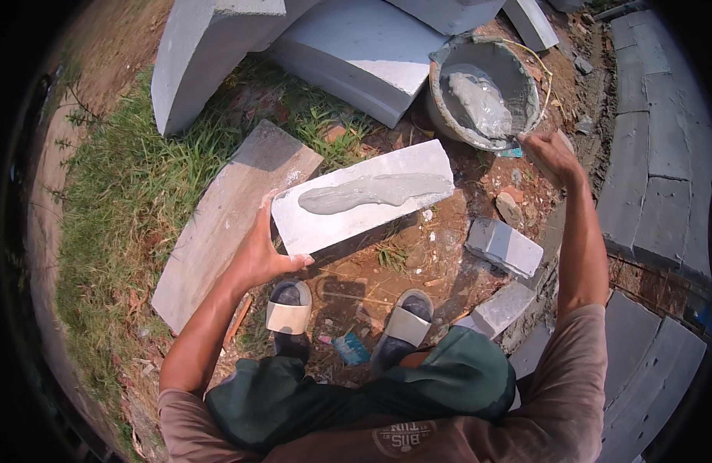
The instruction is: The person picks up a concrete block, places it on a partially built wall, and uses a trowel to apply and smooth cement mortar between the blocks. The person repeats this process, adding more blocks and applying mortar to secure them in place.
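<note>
My left hand (259, 247) grips the near left end of a white rectangular block (356, 216), its thumb along the lower corner. A long smear of wet grey mortar (333, 199) lies along the block's upper face. My right hand (553, 158) is closed at the near right rim of a grey bucket (445, 123) at the upper right, which holds wet mortar (475, 100) and has a yellow handle. What exactly the right hand's fingers hold is too small to make out.
Large white blocks (348, 54) lie at the top, a weathered board (217, 216) on grass at left, smaller blocks (502, 247) and rubble near my sandalled feet (406, 320). Rows of grey mortared blocks (657, 139) run along the right. A blue scrap (352, 347) lies between my feet.
</note>
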Tool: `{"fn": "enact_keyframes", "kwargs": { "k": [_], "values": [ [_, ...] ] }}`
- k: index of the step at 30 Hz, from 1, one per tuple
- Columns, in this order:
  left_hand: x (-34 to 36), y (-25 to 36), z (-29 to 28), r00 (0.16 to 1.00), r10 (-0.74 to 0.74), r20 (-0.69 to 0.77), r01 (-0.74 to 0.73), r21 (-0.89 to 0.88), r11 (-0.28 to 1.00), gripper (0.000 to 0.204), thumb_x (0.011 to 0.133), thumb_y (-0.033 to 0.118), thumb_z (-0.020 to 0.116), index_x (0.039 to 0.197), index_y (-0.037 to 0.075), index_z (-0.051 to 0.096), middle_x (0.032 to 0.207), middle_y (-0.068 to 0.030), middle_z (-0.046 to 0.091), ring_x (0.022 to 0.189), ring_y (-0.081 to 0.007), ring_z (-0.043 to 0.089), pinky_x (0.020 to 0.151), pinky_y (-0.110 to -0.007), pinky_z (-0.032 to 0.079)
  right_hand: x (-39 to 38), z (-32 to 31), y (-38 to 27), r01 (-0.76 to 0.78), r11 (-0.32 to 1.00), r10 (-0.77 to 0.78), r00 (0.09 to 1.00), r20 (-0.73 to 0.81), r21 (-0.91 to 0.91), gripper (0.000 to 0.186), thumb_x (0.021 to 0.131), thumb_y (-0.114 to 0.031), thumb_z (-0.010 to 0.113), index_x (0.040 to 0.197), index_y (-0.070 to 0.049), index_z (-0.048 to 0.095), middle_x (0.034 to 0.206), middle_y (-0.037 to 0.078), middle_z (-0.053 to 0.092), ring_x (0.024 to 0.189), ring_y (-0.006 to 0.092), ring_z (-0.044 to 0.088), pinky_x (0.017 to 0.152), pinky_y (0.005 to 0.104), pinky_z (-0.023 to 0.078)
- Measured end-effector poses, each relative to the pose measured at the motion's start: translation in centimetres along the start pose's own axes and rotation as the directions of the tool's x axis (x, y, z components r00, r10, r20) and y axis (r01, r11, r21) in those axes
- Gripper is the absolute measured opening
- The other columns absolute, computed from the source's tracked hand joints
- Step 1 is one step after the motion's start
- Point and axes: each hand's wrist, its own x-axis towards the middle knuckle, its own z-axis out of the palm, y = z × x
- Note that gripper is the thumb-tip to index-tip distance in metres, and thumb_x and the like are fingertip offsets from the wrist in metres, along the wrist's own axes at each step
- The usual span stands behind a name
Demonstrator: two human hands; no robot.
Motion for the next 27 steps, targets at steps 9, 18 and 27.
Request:
{"fn": "enact_keyframes", "kwargs": {
  "k": [9,18,27],
  "values": [
    [0.6,-0.5,-0.8,0.997,-0.02,0.07,0.023,-0.045,0.999,0.133,0.05,0.048,0.086,0.143,-0.005,0.007,0.145,-0.0283,0.022,0.137,-0.0353,0.023,0.113,-0.043,0.02,-7.4,1.7,1.0,0.222,0.963,-0.227,0.974,0.014,0.155,0.029,0.085,-0.028,0.061,0.099,-0.003,0.064,0.07,-0.003,0.052,0.061,0.0084,0.047,0.056,0.0267,0.04],
    [0.6,-2.1,-1.4,0.991,0.025,0.134,-0.027,0.015,1.0,0.128,0.054,0.034,0.087,0.143,-0.003,0.003,0.145,-0.0301,0.019,0.136,-0.0387,0.023,0.113,-0.044,0.021,-13.3,13.9,-4.0,0.512,0.549,-0.724,0.686,-0.071,-0.661,0.044,0.071,-0.016,0.071,0.113,-0.011,0.058,0.092,0.01,0.056,0.077,0.0289,0.06,0.066,0.0379,0.049],
    [0.5,-3.0,-1.3,0.989,0.054,0.138,-0.035,-0.139,0.99,0.121,0.057,0.027,0.086,0.144,0.0,0.006,0.146,-0.0265,0.022,0.135,-0.0381,0.026,0.112,-0.044,0.023,-14.3,19.1,1.4,0.576,0.507,-0.812,0.57,-0.13,-0.642,0.049,0.067,-0.01,0.073,0.113,-0.017,0.059,0.09,0.012,0.052,0.08,0.0287,0.053,0.067,0.0397,0.043]
  ]
}}
